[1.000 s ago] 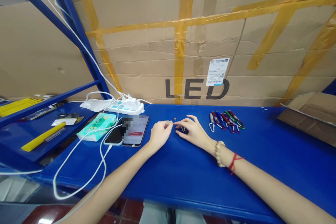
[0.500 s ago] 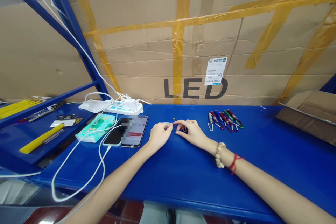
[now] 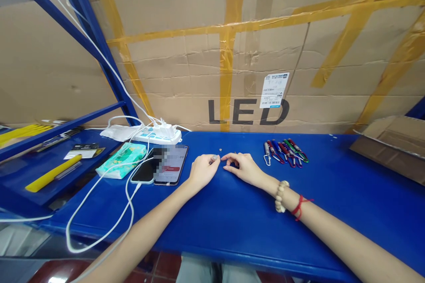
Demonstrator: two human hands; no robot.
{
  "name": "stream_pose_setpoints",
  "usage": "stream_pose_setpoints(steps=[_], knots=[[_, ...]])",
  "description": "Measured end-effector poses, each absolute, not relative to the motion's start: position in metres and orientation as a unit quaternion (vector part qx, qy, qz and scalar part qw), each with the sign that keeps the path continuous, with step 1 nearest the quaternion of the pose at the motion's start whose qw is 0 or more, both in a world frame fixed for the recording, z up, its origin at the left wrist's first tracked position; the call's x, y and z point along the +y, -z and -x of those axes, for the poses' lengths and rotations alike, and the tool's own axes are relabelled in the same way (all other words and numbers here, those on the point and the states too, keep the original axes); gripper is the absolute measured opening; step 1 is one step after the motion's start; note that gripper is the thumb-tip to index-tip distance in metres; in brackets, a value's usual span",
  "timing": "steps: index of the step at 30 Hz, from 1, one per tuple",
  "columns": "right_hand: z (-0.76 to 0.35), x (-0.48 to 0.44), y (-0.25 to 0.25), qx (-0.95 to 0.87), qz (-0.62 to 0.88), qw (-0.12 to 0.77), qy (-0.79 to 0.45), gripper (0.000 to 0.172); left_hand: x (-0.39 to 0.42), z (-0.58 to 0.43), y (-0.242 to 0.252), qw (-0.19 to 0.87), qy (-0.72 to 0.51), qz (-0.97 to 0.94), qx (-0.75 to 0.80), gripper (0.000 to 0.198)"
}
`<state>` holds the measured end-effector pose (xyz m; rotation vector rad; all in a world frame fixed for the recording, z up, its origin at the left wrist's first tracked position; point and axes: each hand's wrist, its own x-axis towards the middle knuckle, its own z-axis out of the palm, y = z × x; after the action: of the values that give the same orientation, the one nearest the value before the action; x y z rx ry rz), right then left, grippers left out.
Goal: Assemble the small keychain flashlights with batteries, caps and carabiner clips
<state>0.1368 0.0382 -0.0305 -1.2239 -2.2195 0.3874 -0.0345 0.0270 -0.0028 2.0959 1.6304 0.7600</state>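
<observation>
My left hand (image 3: 203, 171) is closed above the table, fingers wrapped round a small silvery cylinder (image 3: 213, 158) whose end pokes out near the thumb. Just to its right is my right hand (image 3: 244, 168), its fingers curled and the index fingertip close to the left hand. Something small and dark shows between the right hand's fingers; what it is, I cannot make out. Behind the hands, a tiny round metal piece (image 3: 220, 150) lies on the blue table (image 3: 232, 221). Farther right lie several coloured mini flashlights with carabiner clips (image 3: 286, 152).
Two phones (image 3: 171, 168) lie left of my hands, beside a green tissue pack (image 3: 122, 159). A white power strip (image 3: 156, 132) stands behind them, its white cables looping over the table's left side. Large cardboard (image 3: 186, 66) backs the table; an open box (image 3: 392, 146) sits right.
My right hand has shifted very slightly right and turned a little, its index fingertip still by the left hand. The left hand keeps its closed hold; the view has moved slightly.
</observation>
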Motion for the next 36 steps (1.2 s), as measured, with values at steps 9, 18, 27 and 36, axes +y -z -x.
stream_pose_setpoints(steps=[9,18,27,36], knots=[[-0.136,0.032,0.027,-0.842,0.422,0.334,-0.035,0.006,0.025,0.034,0.003,0.177,-0.250,-0.754,0.582,0.036],[-0.133,0.021,0.017,-0.796,0.346,0.491,0.072,0.016,0.020,0.032,-0.001,0.151,-0.194,-0.774,0.584,0.032],[-0.129,0.015,0.018,-0.850,0.285,0.437,0.068,0.018,0.017,0.032,-0.004,0.159,-0.159,-0.786,0.576,0.028],[-0.129,0.016,0.018,-0.839,0.273,0.467,0.063,0.016,0.016,0.031,-0.004,0.176,-0.175,-0.781,0.573,0.029]])
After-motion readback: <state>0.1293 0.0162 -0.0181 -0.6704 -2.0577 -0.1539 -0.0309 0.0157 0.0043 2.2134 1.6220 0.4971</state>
